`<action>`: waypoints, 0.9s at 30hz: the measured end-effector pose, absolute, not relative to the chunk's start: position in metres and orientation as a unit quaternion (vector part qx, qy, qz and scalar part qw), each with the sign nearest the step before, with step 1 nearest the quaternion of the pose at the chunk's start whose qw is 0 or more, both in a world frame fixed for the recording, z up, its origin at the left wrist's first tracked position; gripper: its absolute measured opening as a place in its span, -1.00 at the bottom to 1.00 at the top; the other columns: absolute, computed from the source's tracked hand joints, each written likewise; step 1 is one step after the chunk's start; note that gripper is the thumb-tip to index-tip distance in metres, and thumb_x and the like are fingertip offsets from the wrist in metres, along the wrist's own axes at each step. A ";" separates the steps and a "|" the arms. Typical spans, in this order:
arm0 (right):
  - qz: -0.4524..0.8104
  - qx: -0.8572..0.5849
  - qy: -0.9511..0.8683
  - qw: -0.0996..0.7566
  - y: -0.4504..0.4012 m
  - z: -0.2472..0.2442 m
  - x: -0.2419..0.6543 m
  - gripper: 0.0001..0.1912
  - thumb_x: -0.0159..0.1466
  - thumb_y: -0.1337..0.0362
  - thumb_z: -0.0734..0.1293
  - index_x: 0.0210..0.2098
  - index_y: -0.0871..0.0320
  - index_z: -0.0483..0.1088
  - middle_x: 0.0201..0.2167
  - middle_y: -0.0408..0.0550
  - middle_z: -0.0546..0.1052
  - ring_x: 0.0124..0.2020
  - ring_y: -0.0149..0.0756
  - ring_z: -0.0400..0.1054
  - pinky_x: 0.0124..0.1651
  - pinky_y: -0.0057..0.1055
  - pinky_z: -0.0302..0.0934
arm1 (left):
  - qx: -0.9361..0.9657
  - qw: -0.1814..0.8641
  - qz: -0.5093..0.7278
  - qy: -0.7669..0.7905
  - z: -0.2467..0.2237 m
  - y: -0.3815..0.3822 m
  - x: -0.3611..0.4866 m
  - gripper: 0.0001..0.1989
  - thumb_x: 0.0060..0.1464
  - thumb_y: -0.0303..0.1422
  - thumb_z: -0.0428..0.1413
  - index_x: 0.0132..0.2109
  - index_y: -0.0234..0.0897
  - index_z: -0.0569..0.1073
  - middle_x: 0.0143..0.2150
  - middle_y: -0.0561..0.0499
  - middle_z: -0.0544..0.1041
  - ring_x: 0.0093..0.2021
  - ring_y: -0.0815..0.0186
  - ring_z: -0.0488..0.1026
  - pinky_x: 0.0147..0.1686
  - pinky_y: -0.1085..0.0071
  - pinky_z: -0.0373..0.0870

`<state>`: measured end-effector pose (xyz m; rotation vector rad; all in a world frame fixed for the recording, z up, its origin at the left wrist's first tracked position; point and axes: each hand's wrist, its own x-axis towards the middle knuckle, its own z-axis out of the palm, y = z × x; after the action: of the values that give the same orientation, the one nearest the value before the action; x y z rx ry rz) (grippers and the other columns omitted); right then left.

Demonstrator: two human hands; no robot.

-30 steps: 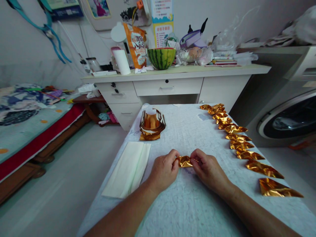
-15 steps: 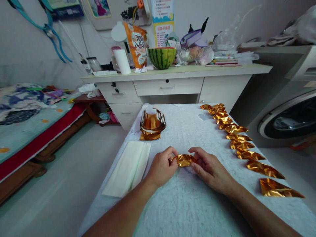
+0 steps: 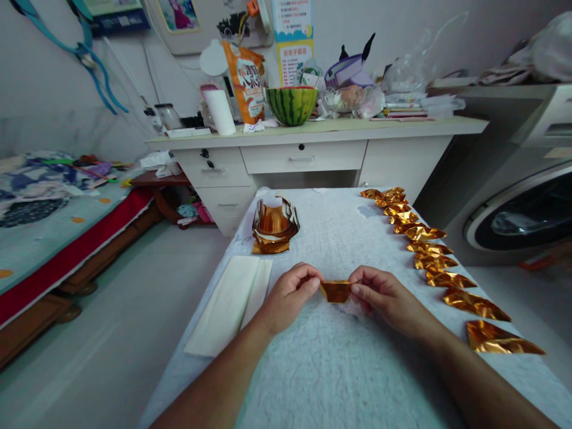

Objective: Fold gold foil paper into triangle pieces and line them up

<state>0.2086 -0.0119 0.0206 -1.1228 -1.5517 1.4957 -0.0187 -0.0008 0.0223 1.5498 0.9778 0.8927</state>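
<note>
Between my two hands is a small folded piece of gold foil paper (image 3: 336,291), boat-like in outline, wider at its top edge. My left hand (image 3: 290,298) pinches its left tip between thumb and fingers. Its right tip is pinched by my right hand (image 3: 384,293). Beyond my left hand a curled stack of gold foil sheets (image 3: 273,223) stands on the cloth-covered table (image 3: 322,381). Folded white paper (image 3: 223,307) lies to the left of my left forearm. Along the right edge runs a row of several folded gold foil pieces (image 3: 476,304).
Past the table's far end stands a white desk (image 3: 402,155) holding a cut watermelon (image 3: 292,106), an orange snack bag (image 3: 248,83) and plastic bags. A washing machine (image 3: 513,179) is at the right. To the left is a bed (image 3: 80,232).
My right hand has closed from a loose, spread hold to a pinch on the foil's right tip. The foil has turned and now shows a smoother, flatter side.
</note>
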 end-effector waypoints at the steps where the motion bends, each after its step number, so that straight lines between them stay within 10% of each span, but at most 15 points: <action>1: 0.605 -0.425 -0.572 0.355 -0.011 0.020 0.209 -0.70 0.25 0.04 0.33 -0.35 0.17 0.31 -0.54 -0.24 0.35 -0.59 -0.52 0.15 -0.53 -0.54 0.03 | 0.646 0.534 0.370 0.401 0.023 -0.001 -0.019 -0.81 0.16 -0.25 0.05 -0.22 -0.29 0.43 -0.38 0.08 0.35 -0.36 0.38 0.26 -0.34 0.47 0.17; 27: 0.706 -0.378 -0.461 0.382 -0.010 0.018 0.210 -0.68 0.12 0.07 0.46 -0.36 0.17 0.36 -0.57 -0.23 0.39 -0.58 -0.50 0.24 -0.53 -0.55 0.13 | 0.530 0.671 0.374 0.358 0.020 -0.002 -0.011 -0.67 -0.06 -0.16 0.25 -0.35 -0.31 0.36 -0.46 0.10 0.34 -0.45 0.43 0.23 -0.41 0.48 0.16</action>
<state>0.2096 -0.0101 0.0181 -0.9645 -1.1766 1.8000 -0.0113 -0.0015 0.0200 1.1939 0.8068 0.8432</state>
